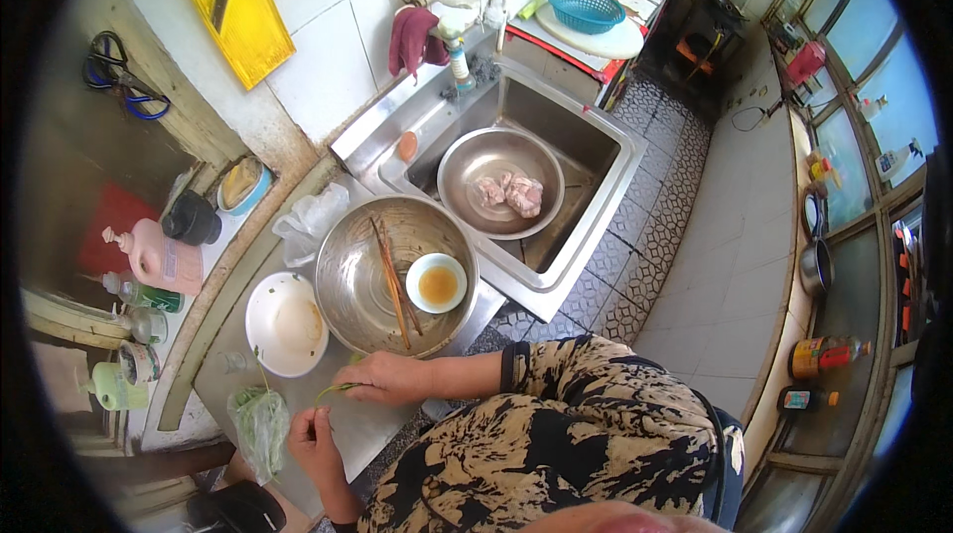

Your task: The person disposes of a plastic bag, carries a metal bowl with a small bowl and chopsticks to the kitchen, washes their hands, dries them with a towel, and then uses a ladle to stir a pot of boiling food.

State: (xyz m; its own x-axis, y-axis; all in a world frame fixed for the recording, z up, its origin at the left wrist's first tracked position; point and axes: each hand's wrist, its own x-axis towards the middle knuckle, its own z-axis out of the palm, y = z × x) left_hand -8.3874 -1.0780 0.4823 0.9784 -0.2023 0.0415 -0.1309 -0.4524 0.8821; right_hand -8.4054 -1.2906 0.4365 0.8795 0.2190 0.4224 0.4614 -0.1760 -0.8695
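My right hand is closed on a green vegetable stem above the steel counter. Thumb and fingers of my left hand pinch the stem's lower end. To the left lies a clear plastic bag of green vegetables. Just behind my hands, a white enamel basin with bits of green on its rim sits beside a large steel bowl. That bowl contains wooden chopsticks and a small white bowl of yellowish-brown liquid.
A steel basin with raw meat stands in the sink. A crumpled plastic bag lies beside the large bowl. Along the left ledge stand a pink pump bottle and several jars. A blue basket rests on a white board.
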